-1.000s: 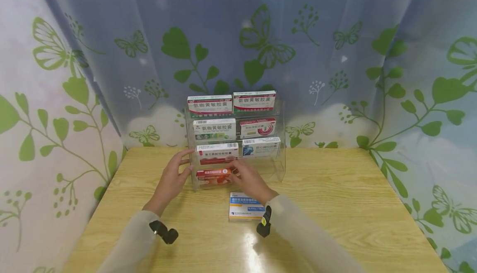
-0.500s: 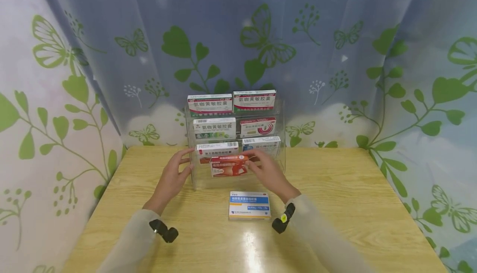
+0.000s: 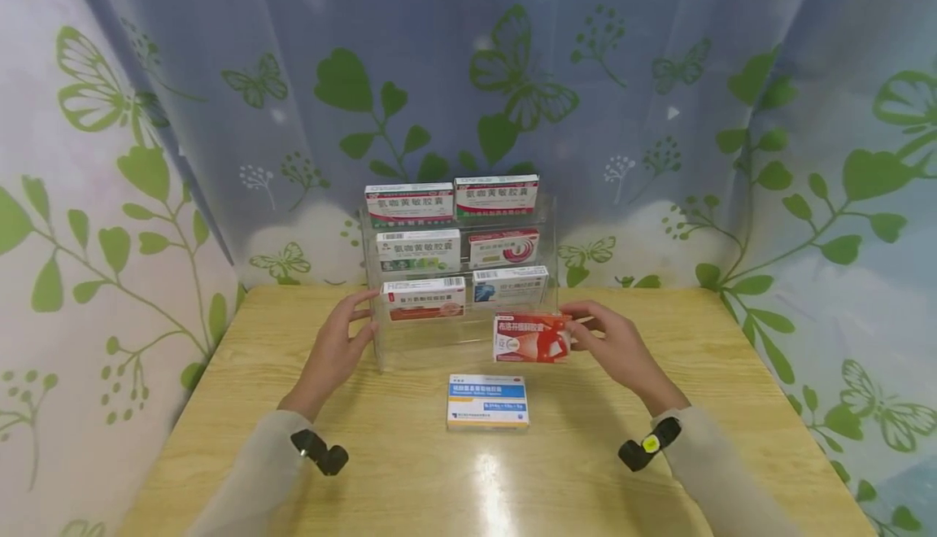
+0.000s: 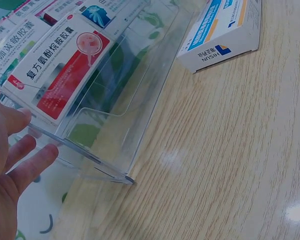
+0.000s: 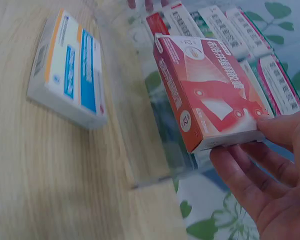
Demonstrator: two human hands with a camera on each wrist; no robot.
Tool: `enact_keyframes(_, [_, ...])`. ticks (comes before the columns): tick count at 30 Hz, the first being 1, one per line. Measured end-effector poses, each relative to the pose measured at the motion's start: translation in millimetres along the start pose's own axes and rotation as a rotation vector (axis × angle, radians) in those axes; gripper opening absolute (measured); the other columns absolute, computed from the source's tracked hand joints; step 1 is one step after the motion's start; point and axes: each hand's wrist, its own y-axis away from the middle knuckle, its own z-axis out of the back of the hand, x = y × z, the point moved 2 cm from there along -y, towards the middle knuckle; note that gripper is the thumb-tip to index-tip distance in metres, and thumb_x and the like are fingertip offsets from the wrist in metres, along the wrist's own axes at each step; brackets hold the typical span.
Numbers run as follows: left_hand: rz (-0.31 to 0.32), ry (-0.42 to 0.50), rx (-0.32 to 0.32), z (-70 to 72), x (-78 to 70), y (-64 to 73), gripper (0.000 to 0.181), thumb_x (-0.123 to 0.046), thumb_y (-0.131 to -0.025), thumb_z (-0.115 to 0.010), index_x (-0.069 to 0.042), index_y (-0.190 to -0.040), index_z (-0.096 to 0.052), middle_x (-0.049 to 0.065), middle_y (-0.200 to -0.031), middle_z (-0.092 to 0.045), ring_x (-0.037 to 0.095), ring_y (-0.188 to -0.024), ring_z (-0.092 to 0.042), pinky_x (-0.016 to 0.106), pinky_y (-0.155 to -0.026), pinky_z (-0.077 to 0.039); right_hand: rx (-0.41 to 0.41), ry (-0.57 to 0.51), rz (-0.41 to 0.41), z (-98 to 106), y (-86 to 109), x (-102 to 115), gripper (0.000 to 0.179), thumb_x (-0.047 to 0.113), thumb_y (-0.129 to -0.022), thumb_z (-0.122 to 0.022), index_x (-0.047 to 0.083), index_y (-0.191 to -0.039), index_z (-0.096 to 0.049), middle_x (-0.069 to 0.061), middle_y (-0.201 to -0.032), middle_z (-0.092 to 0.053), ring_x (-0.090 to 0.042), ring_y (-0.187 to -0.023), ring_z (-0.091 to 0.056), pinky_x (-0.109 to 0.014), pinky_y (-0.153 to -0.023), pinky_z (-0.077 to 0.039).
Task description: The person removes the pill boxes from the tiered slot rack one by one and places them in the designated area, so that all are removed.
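Note:
My right hand (image 3: 611, 346) pinches a red and white medicine box (image 3: 530, 338) by its right end, thumb on the front face and fingers behind. The box is held up before the bottom tier of a clear acrylic display rack (image 3: 432, 346), printed face outward. At the rack's left side, my left hand (image 3: 333, 350) touches the clear side wall with loosely bent, spread fingers; the left wrist view shows the fingertips (image 4: 50, 151) by that edge. A white and blue medicine box (image 3: 488, 403) lies flat on the table in front of the rack.
Several medicine boxes stand in pairs on the upper tiers, including a white and red box (image 3: 423, 299) and a white and blue-grey box (image 3: 510, 286). The wooden table (image 3: 351, 472) ends at a patterned cloth (image 3: 622, 154) behind and at both sides.
My right hand has lifted the red medicine box out of the bottom tier's left side and carried it rightward. The left hand has stayed at the rack's side.

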Motion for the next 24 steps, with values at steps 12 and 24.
enact_keyframes(12, [-0.008,-0.010,-0.001,0.6,1.0,0.1,0.055,-0.006,-0.111,-0.061,-0.015,-0.163,-0.045,0.020,-0.169,-0.043,0.046,-0.143,-0.058,0.063,-0.107,-0.060,0.089,-0.037,-0.103,26,43.2,-51,0.040,0.020,-0.114,-0.061,-0.007,-0.144,-0.062,-0.028,-0.135,-0.068,-0.024,-0.101,-0.076,-0.033,-0.079,-0.070])
enact_keyframes(24, [0.002,-0.004,-0.002,1.3,-1.0,0.5,0.055,-0.005,-0.111,-0.062,-0.015,-0.162,-0.045,0.020,-0.169,-0.043,0.046,-0.143,-0.058,0.063,-0.107,-0.059,0.188,-0.101,-0.221,10,55.1,-87,0.039,0.020,-0.112,-0.065,-0.005,-0.141,-0.065,-0.022,-0.124,-0.074,-0.016,-0.095,-0.074,-0.030,-0.073,-0.065])
